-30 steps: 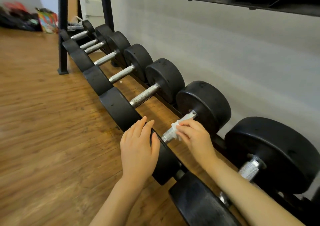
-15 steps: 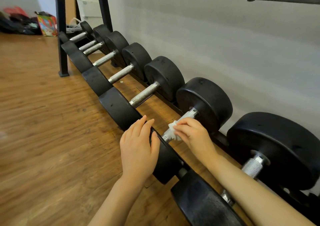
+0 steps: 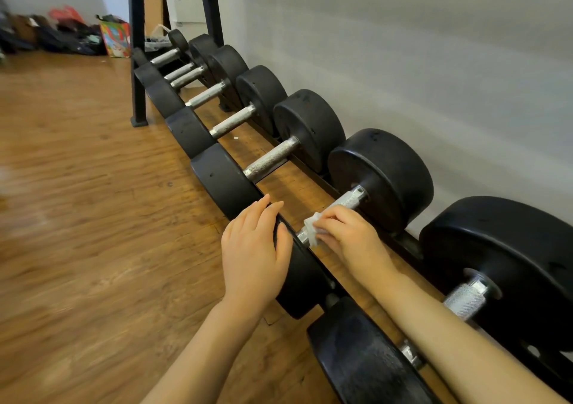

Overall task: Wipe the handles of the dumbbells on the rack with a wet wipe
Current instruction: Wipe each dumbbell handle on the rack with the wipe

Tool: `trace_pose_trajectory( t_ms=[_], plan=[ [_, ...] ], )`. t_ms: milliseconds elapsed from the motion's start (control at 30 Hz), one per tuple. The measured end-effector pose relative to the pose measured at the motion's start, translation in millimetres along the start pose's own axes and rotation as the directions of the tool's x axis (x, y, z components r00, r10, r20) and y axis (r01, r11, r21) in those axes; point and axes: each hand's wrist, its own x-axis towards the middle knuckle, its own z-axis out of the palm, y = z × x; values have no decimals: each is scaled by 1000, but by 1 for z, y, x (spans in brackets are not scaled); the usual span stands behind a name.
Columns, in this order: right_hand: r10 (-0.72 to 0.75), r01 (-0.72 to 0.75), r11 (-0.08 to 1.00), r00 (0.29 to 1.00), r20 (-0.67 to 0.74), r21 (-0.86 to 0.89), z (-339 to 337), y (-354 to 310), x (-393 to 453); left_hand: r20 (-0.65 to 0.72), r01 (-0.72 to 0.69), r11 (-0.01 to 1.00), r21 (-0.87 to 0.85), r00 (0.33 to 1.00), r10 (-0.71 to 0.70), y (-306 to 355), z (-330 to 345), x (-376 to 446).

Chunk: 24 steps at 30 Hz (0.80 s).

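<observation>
We record the dumbbells' heads as matte black throughout, with faint scuffing on the nearest one. The handles are silver metal with a fine crosshatch knurl pattern. The wet wipe is white. The rack frame is black. We note the floor as warm orange-brown wood with streaked grain and visible plank lines. The wall behind the rack is pale grey-white, with soft lighter bands. At far left, a bag carries a multicoloured print in red, green and yellow; beside it lies a pile of bags, mostly dark, with one red piece.
</observation>
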Motion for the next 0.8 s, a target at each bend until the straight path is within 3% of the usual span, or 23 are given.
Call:
trace_pose_trajectory(
  t_ms=[100,200,300,367,500,667,800],
  plan=[
    [-25,25,999,1000,3,-24,5,-4,-2,-2,-2,1000,-5,1000,2,0,1,0],
    [-150,158,976,987,62,-152,6,-7,-4,-7,1,1000,-5,1000,-1,0,1,0],
    [-185,162,932,982,-41,-323,0,1,5,-14,-8,1000,-11,1000,8,-1,1,0],
    [-138,108,950,987,-84,-293,2,5,9,-15,-9,1000,-19,1000,8,-1,0,0],
    [-200,213,946,977,77,-246,9,9,6,-16,-11,1000,-30,1000,11,-2,0,-1],
    [-158,180,949,982,104,-259,1,19,13,10,-23,999,-37,1000,24,-5,-2,2],
    [-237,288,922,948,210,-260,-2,15,10,2,-23,998,-66,1000,24,-4,-3,1]
  ],
)
